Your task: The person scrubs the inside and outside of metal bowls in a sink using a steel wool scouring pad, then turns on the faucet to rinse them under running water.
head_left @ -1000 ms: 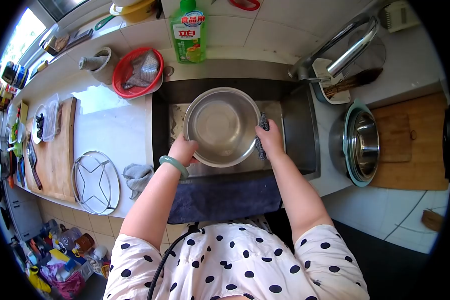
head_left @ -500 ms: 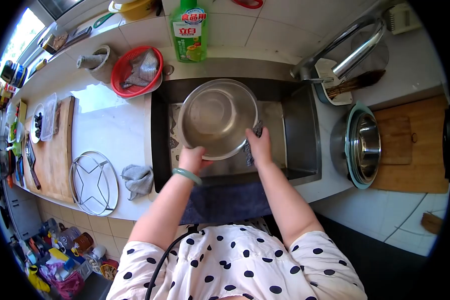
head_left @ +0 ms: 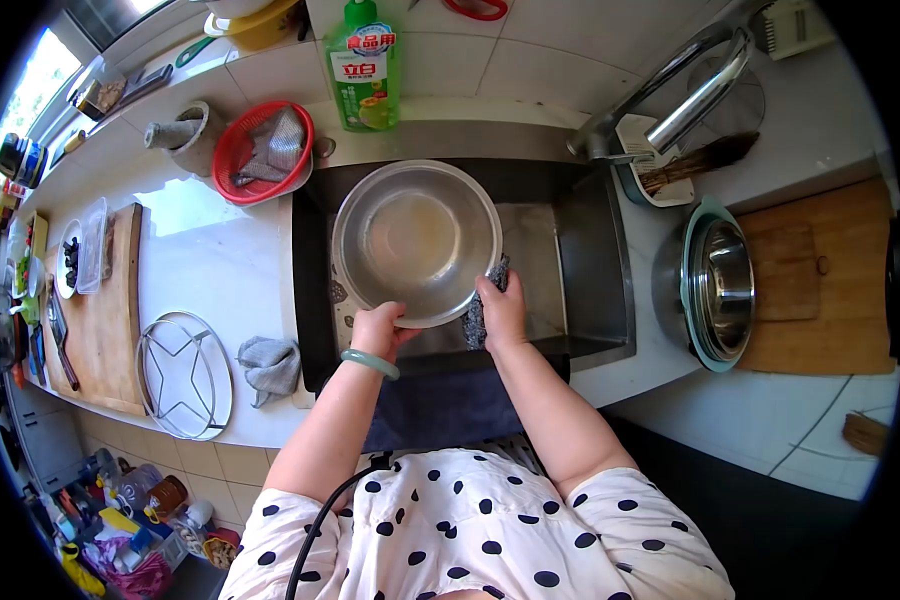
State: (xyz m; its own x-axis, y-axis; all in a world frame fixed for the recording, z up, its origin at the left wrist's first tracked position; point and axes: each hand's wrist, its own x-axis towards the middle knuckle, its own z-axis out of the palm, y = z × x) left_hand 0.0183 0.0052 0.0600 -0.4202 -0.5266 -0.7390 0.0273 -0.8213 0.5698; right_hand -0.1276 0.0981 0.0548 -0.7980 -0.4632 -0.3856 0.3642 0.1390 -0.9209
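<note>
A round metal basin (head_left: 370, 235) is held over the left part of the sink (head_left: 600, 255), its open top facing me. My left hand (head_left: 378, 330) is closed on its near-left rim, thumb on the inner side; a pale green bangle circles that wrist. At the near-right rim, my right hand (head_left: 502, 308) is closed round a dark grey, rough-textured cloth (head_left: 476, 325) that lies against the basin. The fingers beneath the rim are hidden.
Left of the sink are a red basket (head_left: 232, 150) with fish pieces, a grey rag (head_left: 268, 365), a wire rack (head_left: 183, 372) and a cutting board (head_left: 120, 330). A green detergent bottle (head_left: 375, 105) stands behind. The faucet (head_left: 660, 90) and nested bowls (head_left: 720, 290) are right.
The basin has shifted slightly left in the sink and its inside shows more evenly. My right hand and the cloth have moved left with it. The whole view has shifted a little.
</note>
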